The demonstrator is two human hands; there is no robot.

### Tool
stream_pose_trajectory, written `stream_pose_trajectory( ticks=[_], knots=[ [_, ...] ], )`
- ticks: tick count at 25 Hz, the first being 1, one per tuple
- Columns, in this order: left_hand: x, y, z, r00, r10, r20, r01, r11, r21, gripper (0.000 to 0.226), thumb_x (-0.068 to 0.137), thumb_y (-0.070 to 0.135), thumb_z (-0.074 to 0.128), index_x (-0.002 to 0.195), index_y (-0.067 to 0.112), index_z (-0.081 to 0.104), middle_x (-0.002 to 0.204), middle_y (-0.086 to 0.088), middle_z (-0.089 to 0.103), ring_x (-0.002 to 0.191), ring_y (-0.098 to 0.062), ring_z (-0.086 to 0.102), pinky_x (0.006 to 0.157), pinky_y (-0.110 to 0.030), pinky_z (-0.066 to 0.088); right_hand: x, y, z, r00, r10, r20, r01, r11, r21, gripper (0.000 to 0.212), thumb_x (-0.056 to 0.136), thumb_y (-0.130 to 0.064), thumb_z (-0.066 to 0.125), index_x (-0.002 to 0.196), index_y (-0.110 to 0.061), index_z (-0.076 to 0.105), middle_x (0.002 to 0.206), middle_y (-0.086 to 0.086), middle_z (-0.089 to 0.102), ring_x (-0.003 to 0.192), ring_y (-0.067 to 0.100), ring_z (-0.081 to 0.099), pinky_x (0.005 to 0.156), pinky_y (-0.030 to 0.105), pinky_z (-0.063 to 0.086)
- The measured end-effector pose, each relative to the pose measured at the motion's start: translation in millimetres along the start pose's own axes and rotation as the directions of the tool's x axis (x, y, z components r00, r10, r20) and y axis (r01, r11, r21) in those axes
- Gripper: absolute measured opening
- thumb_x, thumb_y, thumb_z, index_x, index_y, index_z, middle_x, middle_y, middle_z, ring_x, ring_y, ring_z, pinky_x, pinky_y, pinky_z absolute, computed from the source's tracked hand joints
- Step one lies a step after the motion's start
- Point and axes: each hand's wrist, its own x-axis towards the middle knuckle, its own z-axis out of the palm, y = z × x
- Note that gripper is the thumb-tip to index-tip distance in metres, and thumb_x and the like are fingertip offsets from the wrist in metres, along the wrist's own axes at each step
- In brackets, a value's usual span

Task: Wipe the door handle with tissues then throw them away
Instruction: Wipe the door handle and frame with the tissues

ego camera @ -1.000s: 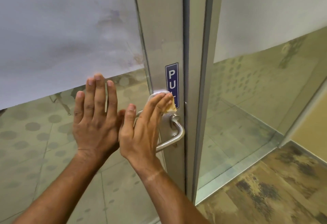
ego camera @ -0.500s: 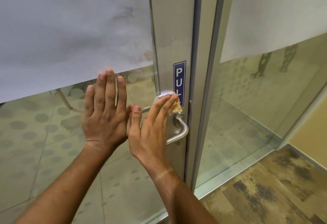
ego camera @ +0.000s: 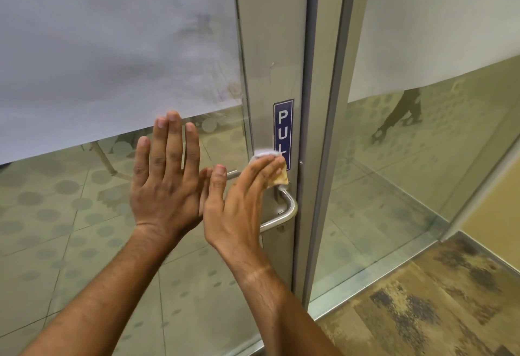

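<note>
A steel lever door handle (ego camera: 286,212) sits on the metal stile of a glass door. My right hand (ego camera: 242,200) presses a crumpled white tissue (ego camera: 277,175), stained yellow-brown on its right side, against the stile just above the handle's base. The fingers cover most of the tissue. My left hand (ego camera: 166,178) lies flat with fingers spread on the glass pane, to the left of the right hand and touching it at the thumb.
A blue PULL sign (ego camera: 283,127) runs down the stile above the tissue. Frosted film (ego camera: 112,46) covers the upper glass. The door frame (ego camera: 329,130) and a fixed glass panel (ego camera: 408,172) stand to the right. Patterned carpet (ego camera: 422,307) covers the floor at lower right.
The view has shifted, so the door and both hands sit further right in frame. The right hand keeps the tissue pressed above the handle; the left hand stays flat on the glass.
</note>
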Motion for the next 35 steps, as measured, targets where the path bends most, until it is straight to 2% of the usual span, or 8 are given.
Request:
stream_pose_trajectory(
  ticks=[3, 6, 9, 13, 19, 26, 31, 35],
  knots=[
    [0.0, -0.8, 1.6, 1.0, -0.005, -0.016, 0.005, 1.0, 0.007, 0.075, 0.103, 0.047, 0.042, 0.155, -0.001, 0.017, 0.165, -0.015, -0.013, 0.154, -0.027, -0.007, 0.126, -0.043, 0.002, 5.0, -6.5, 3.0, 0.999, 0.044, -0.028, -0.041, 0.996, 0.08, 0.092, 0.093, -0.066, 0.02, 0.148, -0.012, -0.03, 0.154, 0.002, -0.042, 0.14, 0.009, -0.039, 0.115, 0.02, -0.02],
    [-0.1, -0.1, 3.3, 1.0, 0.003, -0.025, -0.002, 0.999, 0.036, 0.079, 0.1, 0.043, 0.052, 0.155, -0.001, 0.016, 0.164, -0.016, -0.008, 0.154, -0.028, -0.007, 0.126, -0.044, 0.004, 21.2, -9.6, -3.9, 0.99, -0.096, -0.101, 0.096, 0.995, 0.004, 0.09, 0.095, -0.064, 0.021, 0.15, -0.011, -0.025, 0.156, 0.003, -0.037, 0.143, 0.014, -0.035, 0.117, 0.024, -0.021],
    [-1.2, 0.2, 2.1, 1.0, 0.015, -0.001, -0.015, 0.999, 0.032, 0.073, 0.103, 0.044, 0.036, 0.156, -0.001, 0.014, 0.164, -0.015, -0.006, 0.154, -0.028, -0.008, 0.125, -0.043, 0.0, 11.7, 4.7, -6.6, 0.989, -0.141, -0.051, 0.136, 0.986, -0.098, 0.088, 0.097, -0.062, 0.023, 0.15, -0.012, -0.026, 0.156, 0.001, -0.039, 0.144, 0.015, -0.033, 0.118, 0.029, -0.013],
    [-1.6, 1.3, 2.0, 1.0, 0.004, 0.006, -0.004, 1.0, 0.015, 0.072, 0.104, 0.045, 0.032, 0.156, -0.001, 0.016, 0.165, -0.016, -0.012, 0.154, -0.028, -0.007, 0.126, -0.043, 0.0, -0.3, 6.8, -2.7, 1.0, -0.029, -0.004, 0.029, 1.0, 0.006, 0.089, 0.096, -0.063, 0.025, 0.148, -0.017, -0.032, 0.152, -0.004, -0.044, 0.141, 0.009, -0.037, 0.11, 0.018, -0.016],
    [-1.0, -0.1, 3.5, 0.999, 0.013, -0.031, -0.012, 0.999, 0.029, 0.075, 0.1, 0.038, 0.047, 0.156, -0.002, 0.017, 0.165, -0.017, -0.004, 0.154, -0.029, -0.003, 0.126, -0.044, 0.004, 26.1, -8.2, -14.0, 0.969, -0.236, -0.075, 0.229, 0.969, -0.087, 0.083, 0.098, -0.06, 0.024, 0.153, -0.014, -0.019, 0.159, 0.0, -0.032, 0.146, 0.015, -0.029, 0.12, 0.029, -0.011],
    [-0.2, -0.1, 1.7, 1.0, 0.008, -0.003, -0.008, 1.0, 0.026, 0.073, 0.099, 0.039, 0.04, 0.156, -0.001, 0.019, 0.165, -0.016, -0.007, 0.154, -0.028, -0.005, 0.126, -0.042, -0.001, 7.6, 7.1, -14.1, 0.994, -0.105, 0.016, 0.106, 0.993, -0.044, 0.085, 0.099, -0.059, 0.027, 0.151, -0.017, -0.026, 0.155, -0.005, -0.039, 0.143, 0.009, -0.034, 0.11, 0.012, -0.02],
    [0.2, -0.4, 3.2, 1.0, 0.011, -0.005, -0.011, 0.999, 0.038, 0.075, 0.098, 0.038, 0.046, 0.155, -0.001, 0.018, 0.165, -0.016, -0.009, 0.154, -0.027, -0.006, 0.126, -0.042, 0.0, 26.4, -5.2, -17.6, 0.962, -0.268, -0.058, 0.263, 0.961, -0.091, 0.082, 0.101, -0.052, 0.03, 0.153, -0.011, -0.018, 0.159, 0.004, -0.031, 0.147, 0.017, -0.027, 0.123, 0.033, -0.008],
    [-0.2, -0.2, 1.4, 0.999, 0.015, 0.029, -0.016, 0.999, 0.037, 0.073, 0.099, 0.04, 0.036, 0.156, -0.001, 0.015, 0.165, -0.015, -0.011, 0.154, -0.027, -0.008, 0.125, -0.042, -0.003, -0.2, 17.5, -11.2, 0.995, -0.097, 0.022, 0.098, 0.992, -0.083, 0.086, 0.1, -0.055, 0.031, 0.151, -0.013, -0.025, 0.155, 0.0, -0.039, 0.143, 0.011, -0.034, 0.116, 0.022, -0.014]
  ],
)
